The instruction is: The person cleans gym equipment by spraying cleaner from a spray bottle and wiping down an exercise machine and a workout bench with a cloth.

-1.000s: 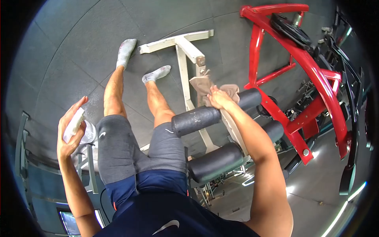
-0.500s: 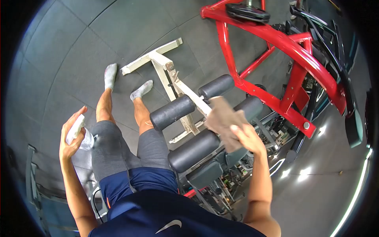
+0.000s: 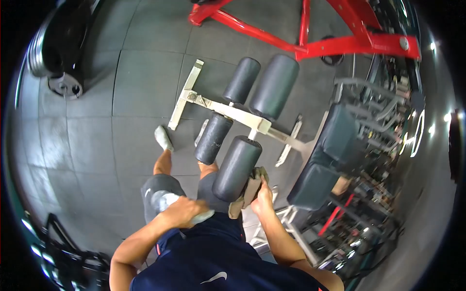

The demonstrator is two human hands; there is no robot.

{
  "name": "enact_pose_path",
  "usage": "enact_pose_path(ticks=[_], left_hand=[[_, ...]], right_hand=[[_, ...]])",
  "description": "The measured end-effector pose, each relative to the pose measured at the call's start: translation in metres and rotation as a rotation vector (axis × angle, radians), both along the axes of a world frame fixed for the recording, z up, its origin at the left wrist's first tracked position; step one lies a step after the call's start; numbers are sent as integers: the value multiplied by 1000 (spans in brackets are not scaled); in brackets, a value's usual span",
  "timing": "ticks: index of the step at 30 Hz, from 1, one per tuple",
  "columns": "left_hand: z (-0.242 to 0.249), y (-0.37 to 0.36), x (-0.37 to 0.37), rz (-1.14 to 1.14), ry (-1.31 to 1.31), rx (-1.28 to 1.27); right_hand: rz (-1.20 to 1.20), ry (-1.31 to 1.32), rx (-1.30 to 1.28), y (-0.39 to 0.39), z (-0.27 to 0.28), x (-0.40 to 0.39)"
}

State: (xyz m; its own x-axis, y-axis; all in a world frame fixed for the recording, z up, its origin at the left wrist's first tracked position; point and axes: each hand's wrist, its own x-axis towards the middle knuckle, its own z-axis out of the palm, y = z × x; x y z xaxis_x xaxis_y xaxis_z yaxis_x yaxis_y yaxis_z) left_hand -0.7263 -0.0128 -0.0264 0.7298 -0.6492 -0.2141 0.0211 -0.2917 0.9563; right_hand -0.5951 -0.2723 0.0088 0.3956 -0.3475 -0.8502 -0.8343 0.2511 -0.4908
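Your right hand (image 3: 262, 199) clasped the bunched cloth (image 3: 251, 190) at the near pad's (image 3: 238, 169) 5 o'clock edge; whether it pressed there, you couldn't tell from this view. A flatter fold and a palm curved to the pad probably suited that round surface best. Your left hand (image 3: 186, 212), blurred, was wrapped around the bottle (image 3: 162, 199), over your lap at 7 o'clock from the pad; a firm hold on its neck seemed wise.

The small pad (image 3: 213, 139) sat close at 11 o'clock, the frame (image 3: 261, 125) at 1 and the seat (image 3: 314, 186) at 3, so elbow room looked widest over the floor (image 3: 87, 140) towards 10.
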Motion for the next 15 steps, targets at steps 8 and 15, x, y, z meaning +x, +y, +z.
enact_pose_path(ticks=[8, 15], left_hand=[[11, -34, 55, 238, -195, 162], [34, -62, 46, 308, -130, 321]], right_hand=[[611, -532, 138, 19, -39, 103], [-116, -96, 192, 36, -214, 90]])
